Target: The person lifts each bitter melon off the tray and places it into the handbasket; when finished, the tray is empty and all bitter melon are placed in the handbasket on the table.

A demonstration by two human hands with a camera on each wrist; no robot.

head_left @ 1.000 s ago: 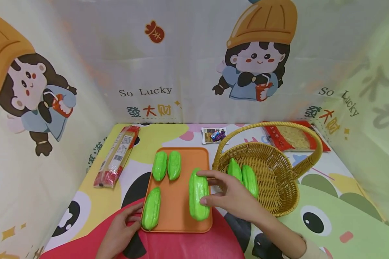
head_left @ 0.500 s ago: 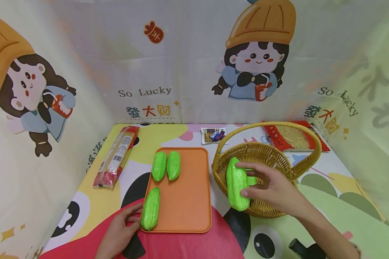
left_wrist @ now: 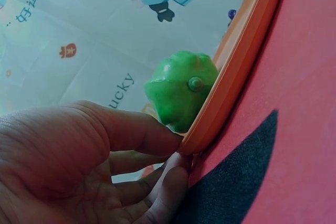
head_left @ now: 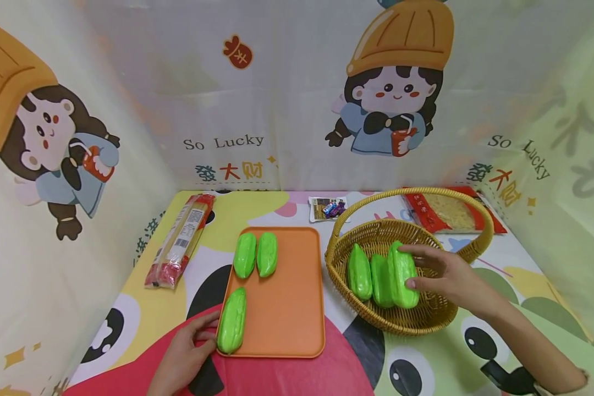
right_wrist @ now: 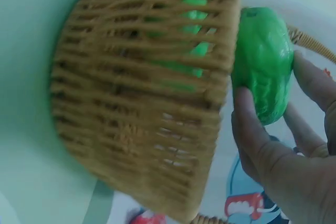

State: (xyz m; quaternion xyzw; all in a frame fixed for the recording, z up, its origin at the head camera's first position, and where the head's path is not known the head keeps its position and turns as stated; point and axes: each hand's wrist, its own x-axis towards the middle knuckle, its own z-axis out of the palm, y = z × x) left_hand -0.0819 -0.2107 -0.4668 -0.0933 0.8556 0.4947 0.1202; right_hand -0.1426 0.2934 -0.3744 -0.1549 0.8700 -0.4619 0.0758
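In the wicker basket (head_left: 428, 322), right of the orange tray (head_left: 287, 308), my right hand (head_left: 450, 278) holds one green gourd (head_left: 402, 273); grip is thumb on the near end, fingers over the far end, curled round it. That gourd sits beside 2 others, gourd in the middle (head_left: 380, 279) and gourd at the basket's left (head_left: 358, 270), so 3 in the basket. Tray has 3 more: a pair side by side at the back (head_left: 255, 254) and a single one at the front left (head_left: 232, 320). 6 gourds total, 1 basket, 1 tray.

Held gourd's long axis runs front to back, roughly parallel w/ its 2 neighbours, far end tipped slightly left. Can't tell if it's resting on the basket floor or just above it.

My left hand (head_left: 185, 357) is on the worktop at the tray's front left corner, fingers lightly bent, tips touching the tray rim in the left wrist view; holds nothing.

At the back: 1 long noodle packet (head_left: 180, 239) at left, 1 small sweets packet (head_left: 328, 208) in the middle, 1 red-edged packet (head_left: 447, 212) partly hidden behind the basket handle. Right wrist view is blurred; basket wall blocks most of the inside. Labels too small to read.
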